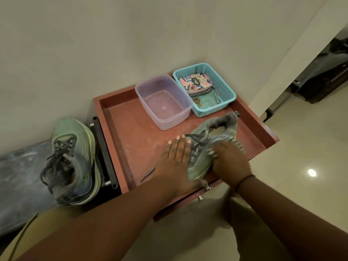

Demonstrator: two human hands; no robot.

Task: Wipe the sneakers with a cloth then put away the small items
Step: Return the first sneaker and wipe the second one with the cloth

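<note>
Red-brown tray-top table (120, 117) against a pale wall. Left hand (174, 159) flat, fingers straight, pressed beside the sneaker (212, 134); right hand (228, 159) blurred, apparently cupped over its laces, grasp uncertain. Sneaker: likely light, soft upper, stiffer sole; best held at sole or heel. Beyond: clear tub (162, 102), blue basket (224, 87), second sneaker (72, 161) off-table.

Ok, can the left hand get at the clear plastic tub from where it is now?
Probably yes. The left hand lies flat beside the sneaker, holding nothing, and only bare tray lies between it and the clear tub.
</note>
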